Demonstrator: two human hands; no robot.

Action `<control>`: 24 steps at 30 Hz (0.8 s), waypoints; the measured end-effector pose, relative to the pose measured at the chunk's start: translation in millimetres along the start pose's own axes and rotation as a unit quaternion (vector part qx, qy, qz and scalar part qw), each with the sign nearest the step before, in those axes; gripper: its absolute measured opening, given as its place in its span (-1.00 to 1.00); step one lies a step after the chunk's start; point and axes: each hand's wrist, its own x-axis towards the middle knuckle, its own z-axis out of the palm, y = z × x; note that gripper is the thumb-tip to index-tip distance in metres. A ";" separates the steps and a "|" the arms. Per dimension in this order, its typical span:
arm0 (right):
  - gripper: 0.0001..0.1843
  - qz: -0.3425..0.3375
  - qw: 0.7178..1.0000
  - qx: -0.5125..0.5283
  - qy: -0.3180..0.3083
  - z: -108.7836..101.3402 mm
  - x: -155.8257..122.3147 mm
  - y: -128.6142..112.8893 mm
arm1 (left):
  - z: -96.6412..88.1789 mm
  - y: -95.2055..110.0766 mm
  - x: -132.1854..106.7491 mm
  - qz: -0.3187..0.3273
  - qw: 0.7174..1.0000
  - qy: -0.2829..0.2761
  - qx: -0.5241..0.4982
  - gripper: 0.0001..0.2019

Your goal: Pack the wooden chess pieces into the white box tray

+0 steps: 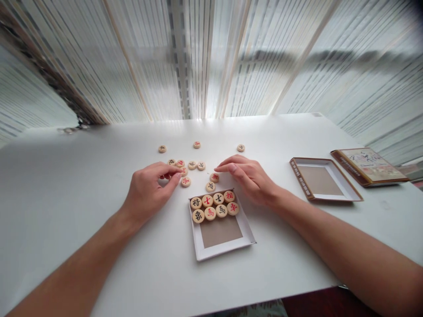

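My left hand [148, 182] has its thumb and index finger brought together at the edge of a red-marked xiangqi piece [184, 171]. My right hand [253, 178] is open, its fingers stretched out over another red xiangqi piece [214, 177]. A black-marked piece [210, 186] lies just below that one. Between my forearms stands a shallow white box tray [220, 251]. Two rows of pieces, red and black, fill its far part, including a black general [196, 202] and a red chariot [233, 208].
Several loose pieces lie around my left fingertips, such as a red one [186, 181] and a black one [201, 165]. Farther back are three more, one at right [241, 148]. On the right sit another box tray [304, 187] and a printed box [373, 165]. Blinds [205, 57] hang behind the white table [148, 273].
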 end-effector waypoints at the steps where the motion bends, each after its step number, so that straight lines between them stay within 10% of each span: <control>1: -0.19 0.002 1.000 0.003 0.005 0.0 -0.3 0.1 | -0.4 -1.5 0.6 -0.005 1.000 0.002 0.003 -0.79; 15: -0.39 0.011 0.999 -0.004 -0.033 15.3 16.3 -13.4 | 2.2 -8.5 4.0 -0.051 0.999 0.002 0.010 -0.79; 24: -0.68 0.134 0.989 -0.063 0.003 24.3 44.8 0.2 | 3.1 -8.4 3.9 -0.046 0.999 0.013 -0.009 -0.77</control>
